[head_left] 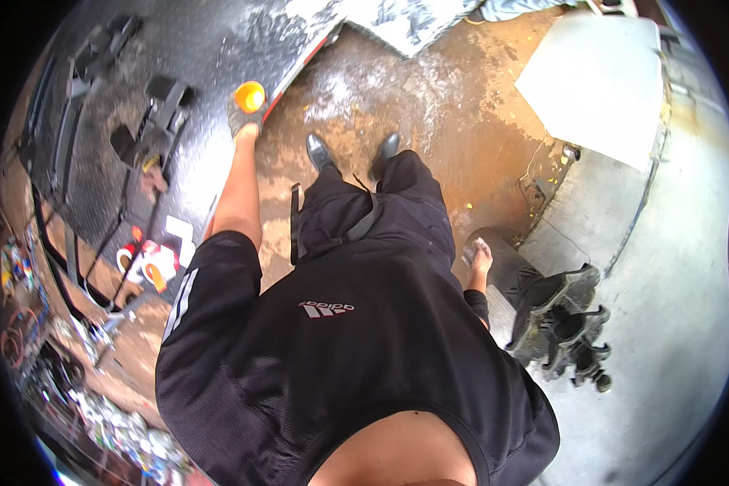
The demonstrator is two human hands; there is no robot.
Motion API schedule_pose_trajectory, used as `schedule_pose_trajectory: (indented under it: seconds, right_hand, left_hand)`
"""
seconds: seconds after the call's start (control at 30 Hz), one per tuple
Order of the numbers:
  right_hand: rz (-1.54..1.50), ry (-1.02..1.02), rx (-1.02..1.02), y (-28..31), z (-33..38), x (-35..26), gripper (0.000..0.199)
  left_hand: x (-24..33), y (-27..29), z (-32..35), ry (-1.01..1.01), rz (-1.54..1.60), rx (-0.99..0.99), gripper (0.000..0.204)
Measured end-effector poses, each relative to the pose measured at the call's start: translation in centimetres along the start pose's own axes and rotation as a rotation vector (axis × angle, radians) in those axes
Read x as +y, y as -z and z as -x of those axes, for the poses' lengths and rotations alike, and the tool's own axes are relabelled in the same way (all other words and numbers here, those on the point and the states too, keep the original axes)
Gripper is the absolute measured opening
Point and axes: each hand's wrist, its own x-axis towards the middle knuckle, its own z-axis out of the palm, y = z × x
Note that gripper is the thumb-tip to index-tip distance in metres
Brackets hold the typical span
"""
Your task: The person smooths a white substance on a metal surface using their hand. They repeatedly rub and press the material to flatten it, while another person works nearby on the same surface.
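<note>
My left arm stretches forward along the edge of a dark, shiny surface (211, 49). At its end my left hand (245, 123), greyish over the fingers, is closed on an orange-yellow cup (249, 96). The cup's round mouth faces up; what is inside cannot be made out. My right hand (480, 256) hangs low by my right side, its fingers loosely apart, pale at the tips, and holding nothing. Just beyond it lies a grey rounded form (494, 279), beside a dark ornate piece with curled points (563, 320).
Dark metal parts (166, 101) lie on the left surface. Red, white and orange items (154, 263) sit nearer me. At right, a white panel (599, 81) rests by a grey slab (664, 324). Pale sheeting (409, 24) lies ahead; my shoes (319, 151) stand on stained brown floor (462, 105).
</note>
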Motion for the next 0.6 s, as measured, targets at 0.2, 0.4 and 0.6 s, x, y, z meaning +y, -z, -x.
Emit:
schedule_pose_trajectory:
  seconds: [0.2,0.4,0.6]
  right_hand:
    - [0.197,-0.133,0.027,9.5,-0.9,-1.4,0.047]
    - [0.22,0.064,-0.052,-1.3,-1.9,-11.7,0.044]
    - [0.3,0.353,-0.35,-10.0,-3.5,-16.1,0.038]
  left_hand:
    - [-0.7,-2.9,2.0,0.132,0.07,-0.038,0.08]
    - [-2.4,-1.9,2.6,0.163,0.067,0.078,0.098]
    - [-1.9,-2.9,1.0,0.188,0.155,0.07,0.103]
